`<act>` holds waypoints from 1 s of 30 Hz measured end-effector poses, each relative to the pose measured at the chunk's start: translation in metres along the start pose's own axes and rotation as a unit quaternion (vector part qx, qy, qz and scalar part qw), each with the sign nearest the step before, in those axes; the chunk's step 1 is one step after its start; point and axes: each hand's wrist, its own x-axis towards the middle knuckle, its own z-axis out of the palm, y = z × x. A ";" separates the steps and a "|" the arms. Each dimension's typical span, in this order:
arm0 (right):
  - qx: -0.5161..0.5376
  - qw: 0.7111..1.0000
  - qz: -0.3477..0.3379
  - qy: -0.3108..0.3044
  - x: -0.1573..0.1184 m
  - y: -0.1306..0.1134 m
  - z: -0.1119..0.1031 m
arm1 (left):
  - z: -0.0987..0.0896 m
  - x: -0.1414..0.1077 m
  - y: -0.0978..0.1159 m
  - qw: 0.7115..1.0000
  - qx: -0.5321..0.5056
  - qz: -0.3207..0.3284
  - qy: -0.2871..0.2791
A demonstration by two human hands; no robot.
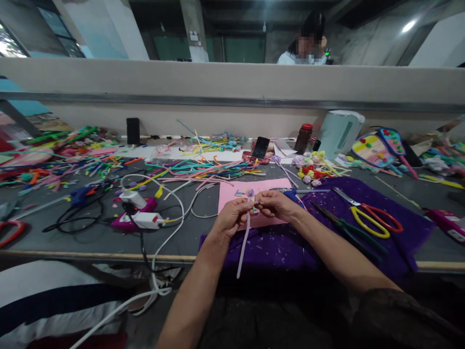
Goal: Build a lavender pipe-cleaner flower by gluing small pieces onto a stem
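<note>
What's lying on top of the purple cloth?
Scissors, dark green pliers and part of the pink sheet lie on the cloth. The right arm covers some cloth, so anything there is hidden.

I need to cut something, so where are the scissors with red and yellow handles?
In the head view, the scissors lie on the purple cloth, right of the right hand, beside the green-handled pliers.

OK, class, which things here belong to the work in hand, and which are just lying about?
Seemingly in the work:
- pale strip in the left hand
- pink sheet beneath
- scissors and pliers nearby

Probably lying about:
- kettle
- red-capped bottle
</note>
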 end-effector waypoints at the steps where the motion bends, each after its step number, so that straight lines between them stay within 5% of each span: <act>1: -0.006 1.000 -0.008 0.009 0.000 -0.001 0.000 | 0.000 0.000 0.000 1.000 -0.003 -0.002 0.001; 6: -0.137 0.977 -0.095 0.132 -0.001 -0.007 -0.008 | -0.004 0.002 0.000 0.999 -0.041 0.006 0.022; 10: -0.345 0.900 -0.130 0.233 0.001 -0.005 -0.028 | -0.004 0.001 0.000 0.998 -0.042 0.007 0.037; 20: -0.533 0.743 -0.186 0.358 -0.009 -0.018 -0.052 | 0.004 -0.004 0.010 0.996 -0.053 -0.014 0.069; 22: -0.483 0.785 -0.185 0.342 -0.011 -0.020 -0.045 | 0.004 -0.004 0.009 0.996 -0.045 -0.011 0.071; 26: -0.286 0.926 -0.144 0.201 -0.009 -0.016 -0.021 | 0.004 -0.003 0.006 0.997 -0.031 0.017 0.071; 30: -0.175 0.974 -0.089 0.109 -0.006 -0.010 0.002 | 0.003 -0.001 0.002 0.998 -0.016 0.035 0.051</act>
